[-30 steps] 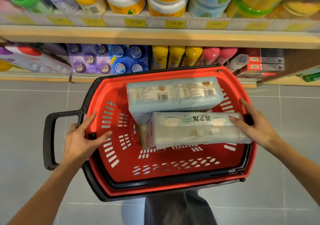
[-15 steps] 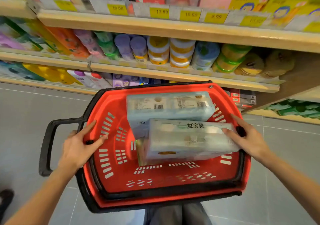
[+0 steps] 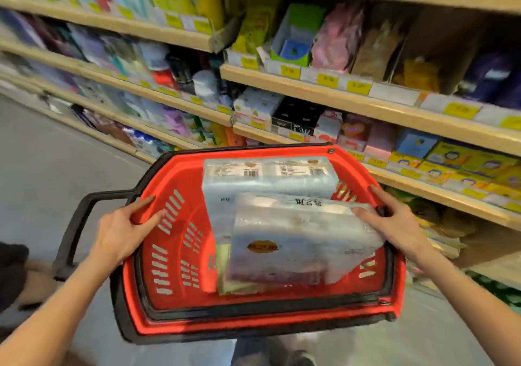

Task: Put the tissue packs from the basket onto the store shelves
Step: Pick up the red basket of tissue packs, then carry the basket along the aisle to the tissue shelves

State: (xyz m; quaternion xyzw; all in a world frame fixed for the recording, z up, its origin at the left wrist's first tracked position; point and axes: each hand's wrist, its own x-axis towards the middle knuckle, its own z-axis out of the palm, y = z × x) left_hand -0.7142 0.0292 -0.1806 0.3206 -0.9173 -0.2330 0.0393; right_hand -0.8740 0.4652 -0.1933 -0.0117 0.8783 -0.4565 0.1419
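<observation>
I carry a red basket (image 3: 174,255) with black trim in front of me at the store shelves (image 3: 366,106). Two tissue packs lie in it: a pale blue pack (image 3: 267,176) across the far side and a clear-wrapped white pack (image 3: 296,238) leaning on it, nearer to me. My left hand (image 3: 124,230) grips the basket's left rim, thumb inside. My right hand (image 3: 394,224) holds the right rim, and its fingers touch the end of the white pack.
A black pull handle (image 3: 76,224) sticks out from the basket's left side. Shelves full of boxed and bagged goods with yellow price tags (image 3: 327,81) run along the front and right. Grey tiled floor (image 3: 56,162) stretches to the left.
The view has risen and swung right, so higher shelves with boxed goods now fill the background. The basket has tilted slightly. Both hands keep their hold on its rims.
</observation>
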